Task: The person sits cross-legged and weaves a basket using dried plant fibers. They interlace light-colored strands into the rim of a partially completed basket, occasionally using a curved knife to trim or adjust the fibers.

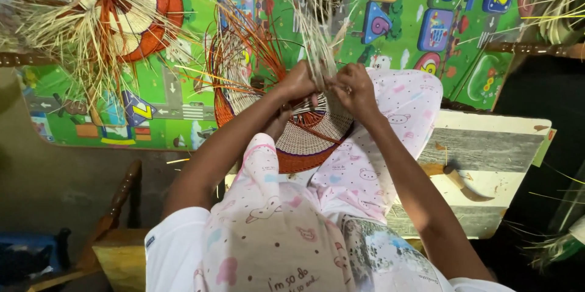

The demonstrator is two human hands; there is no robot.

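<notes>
The left hand (297, 83) and right hand (353, 85) meet just above a half-woven basket (301, 137), which rests on the person's lap. Both hands' fingers are clenched on a bundle of pale straw strands (318, 42) that rises from the basket's edge and fans out upward. The basket shows a pale, finely woven centre with an orange rim, and loose orange and tan strands arc out of it on the left-hand side. It lies against pink printed trousers (359, 170). Beyond the basket, a green play mat (183, 85) with coloured number tiles covers the floor. Far off from the basket, on the mat toward the left hand's side, sits a second piece of weaving (125, 6), round, pale in the middle and orange at the border, with long straw ends sticking out. On the right hand's side of the basket, a knife (460, 182) lies on a striped board (487, 149).
</notes>
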